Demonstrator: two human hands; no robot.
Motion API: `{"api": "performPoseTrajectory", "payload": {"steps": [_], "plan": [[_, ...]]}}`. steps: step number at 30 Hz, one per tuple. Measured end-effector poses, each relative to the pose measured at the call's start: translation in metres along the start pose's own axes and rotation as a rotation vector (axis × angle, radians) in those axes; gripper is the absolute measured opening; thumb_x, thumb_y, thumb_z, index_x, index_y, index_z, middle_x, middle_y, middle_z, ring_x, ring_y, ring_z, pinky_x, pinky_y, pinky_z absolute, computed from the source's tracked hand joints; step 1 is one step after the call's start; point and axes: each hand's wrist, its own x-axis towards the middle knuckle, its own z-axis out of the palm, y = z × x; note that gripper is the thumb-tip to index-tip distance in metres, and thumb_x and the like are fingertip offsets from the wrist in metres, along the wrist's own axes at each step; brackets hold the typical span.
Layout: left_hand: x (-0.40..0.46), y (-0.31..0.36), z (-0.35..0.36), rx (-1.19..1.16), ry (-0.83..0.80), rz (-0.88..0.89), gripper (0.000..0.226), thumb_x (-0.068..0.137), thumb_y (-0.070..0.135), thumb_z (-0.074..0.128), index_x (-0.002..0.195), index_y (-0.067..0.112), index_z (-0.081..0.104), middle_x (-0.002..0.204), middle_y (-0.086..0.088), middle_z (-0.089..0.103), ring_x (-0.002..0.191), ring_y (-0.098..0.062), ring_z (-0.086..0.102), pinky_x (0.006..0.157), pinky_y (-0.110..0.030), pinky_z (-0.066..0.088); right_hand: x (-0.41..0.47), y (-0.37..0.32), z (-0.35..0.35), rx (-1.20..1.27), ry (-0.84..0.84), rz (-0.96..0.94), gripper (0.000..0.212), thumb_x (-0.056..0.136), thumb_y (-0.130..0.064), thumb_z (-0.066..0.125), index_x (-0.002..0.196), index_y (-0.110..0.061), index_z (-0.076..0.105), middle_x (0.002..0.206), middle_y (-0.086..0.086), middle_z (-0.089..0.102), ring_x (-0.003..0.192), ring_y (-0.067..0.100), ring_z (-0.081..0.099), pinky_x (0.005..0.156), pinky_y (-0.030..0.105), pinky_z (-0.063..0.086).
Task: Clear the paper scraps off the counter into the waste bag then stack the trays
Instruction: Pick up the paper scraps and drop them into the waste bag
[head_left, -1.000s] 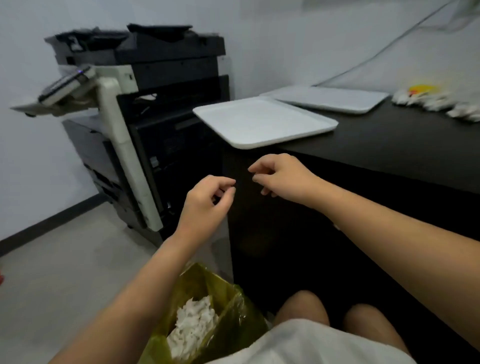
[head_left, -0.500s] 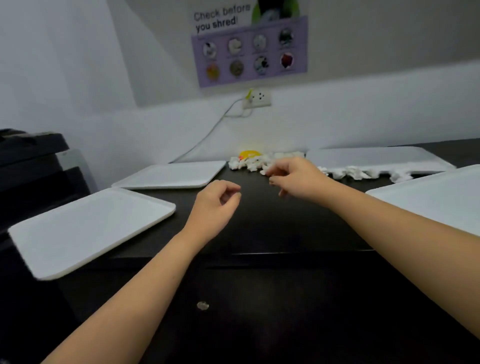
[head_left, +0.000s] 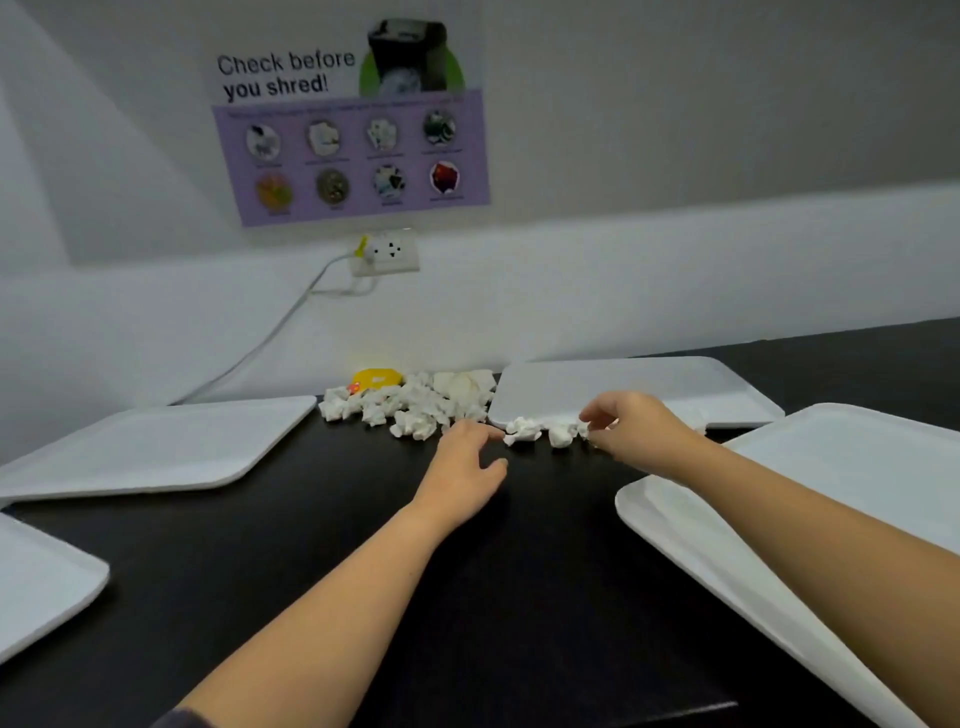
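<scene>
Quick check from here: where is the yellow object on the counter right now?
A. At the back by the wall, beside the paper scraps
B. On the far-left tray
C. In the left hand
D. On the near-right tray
A: the yellow object lies against the wall at the edge of the paper scraps, off every tray.

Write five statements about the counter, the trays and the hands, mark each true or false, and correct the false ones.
1. The paper scraps lie against the wall at the back of the counter. True.
2. The trays are already stacked. False: they lie apart, such as the back left tray and the back right tray.
3. The right hand reaches to scraps along the back right tray's front edge. True.
4. The left hand holds a tray. False: it holds nothing, fingers loose, near the scraps.
5. A yellow object sits in the front tray. False: it lies behind the scraps, by the wall.
</scene>
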Motion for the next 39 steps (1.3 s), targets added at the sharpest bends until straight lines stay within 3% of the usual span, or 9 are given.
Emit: {"api": "performPoseTrajectory", "payload": {"steps": [4, 7, 9, 14, 20, 25, 30, 36, 39], "plan": [[0.036, -0.009, 0.023, 0.085, 0.038, 0.064, 0.045, 0.087, 0.021, 0.059, 0.130, 0.020, 0.049, 0.124, 0.005, 0.044, 0.120, -0.012, 0.036, 0.097, -0.016, 0.025, 0.028, 0.002, 0.020, -0.081, -0.073, -0.058, 0.036, 0.087, -0.013, 0.059, 0.123, -0.015, 0.057, 0.124, 0.004, 0.059, 0.103, 0.016, 0.056, 0.086, 0.019, 0.039], [0.057, -0.014, 0.031, 0.132, 0.020, 0.112, 0.047, 0.088, 0.025, 0.058, 0.133, 0.021, 0.046, 0.127, 0.004, 0.045, 0.119, -0.015, 0.036, 0.099, -0.022, 0.030, 0.050, -0.001, 0.033, -0.173, -0.106, -0.097, 0.040, 0.087, -0.014, 0.058, 0.127, -0.015, 0.055, 0.130, 0.005, 0.053, 0.119, 0.019, 0.050, 0.094, 0.021, 0.037], [0.065, -0.017, 0.034, 0.122, -0.006, 0.110, 0.040, 0.088, 0.024, 0.058, 0.127, 0.019, 0.051, 0.121, 0.003, 0.050, 0.114, -0.016, 0.040, 0.095, -0.024, 0.034, 0.061, -0.003, 0.039, -0.216, -0.131, -0.092, 0.039, 0.085, -0.013, 0.059, 0.124, -0.013, 0.057, 0.127, 0.008, 0.055, 0.116, 0.021, 0.051, 0.092, 0.021, 0.037], [0.062, -0.024, 0.033, -0.007, 0.030, 0.076, 0.021, 0.085, 0.013, 0.058, 0.106, 0.015, 0.057, 0.098, 0.005, 0.051, 0.093, -0.010, 0.046, 0.073, -0.011, 0.034, 0.067, -0.008, 0.049, -0.235, -0.115, -0.027, 0.023, 0.089, -0.009, 0.052, 0.107, -0.009, 0.066, 0.115, 0.010, 0.062, 0.106, 0.024, 0.058, 0.080, 0.020, 0.039], [0.026, -0.021, 0.006, -0.117, 0.096, -0.053, 0.021, 0.083, 0.010, 0.060, 0.104, 0.013, 0.059, 0.089, 0.009, 0.050, 0.085, -0.011, 0.051, 0.075, -0.019, 0.041, 0.040, -0.029, 0.056, -0.186, -0.134, -0.037, 0.020, 0.084, -0.008, 0.061, 0.102, -0.011, 0.069, 0.110, 0.007, 0.064, 0.099, 0.020, 0.059, 0.073, 0.017, 0.037], [-0.032, -0.024, -0.036, -0.095, 0.130, -0.114, 0.026, 0.084, 0.015, 0.060, 0.110, 0.019, 0.060, 0.089, 0.011, 0.049, 0.075, -0.001, 0.048, 0.068, -0.007, 0.034, 0.002, -0.065, 0.068, -0.082, -0.227, -0.088, 0.018, 0.079, -0.007, 0.069, 0.096, -0.010, 0.071, 0.090, 0.001, 0.060, 0.079, 0.012, 0.055, 0.056, 0.015, 0.040], [-0.112, -0.040, -0.089, -0.002, 0.188, -0.202, 0.022, 0.085, 0.017, 0.062, 0.107, 0.022, 0.061, 0.082, 0.012, 0.044, 0.071, -0.003, 0.047, 0.064, -0.006, 0.036, -0.044, -0.114, 0.099, -0.057, -0.279, -0.192, 0.019, 0.078, -0.010, 0.070, 0.097, -0.014, 0.071, 0.091, -0.002, 0.060, 0.085, 0.011, 0.057, 0.072, 0.020, 0.044], [-0.206, -0.047, -0.143, 0.050, 0.325, -0.260, 0.017, 0.084, 0.020, 0.065, 0.099, 0.026, 0.062, 0.084, 0.011, 0.051, 0.072, 0.001, 0.050, 0.067, -0.002, 0.035, -0.105, -0.182, 0.142, 0.001, -0.322, -0.347, 0.019, 0.077, -0.012, 0.071, 0.096, -0.012, 0.072, 0.098, 0.003, 0.067, 0.084, 0.010, 0.056, 0.072, 0.020, 0.041], [-0.273, -0.047, -0.155, -0.014, 0.506, -0.235, 0.021, 0.084, 0.012, 0.065, 0.099, 0.025, 0.063, 0.092, 0.007, 0.057, 0.078, 0.003, 0.053, 0.070, -0.004, 0.038, -0.138, -0.214, 0.163, 0.043, -0.362, -0.434, 0.016, 0.078, -0.015, 0.071, 0.094, -0.014, 0.072, 0.096, 0.002, 0.068, 0.086, 0.011, 0.058, 0.073, 0.021, 0.043]]}}
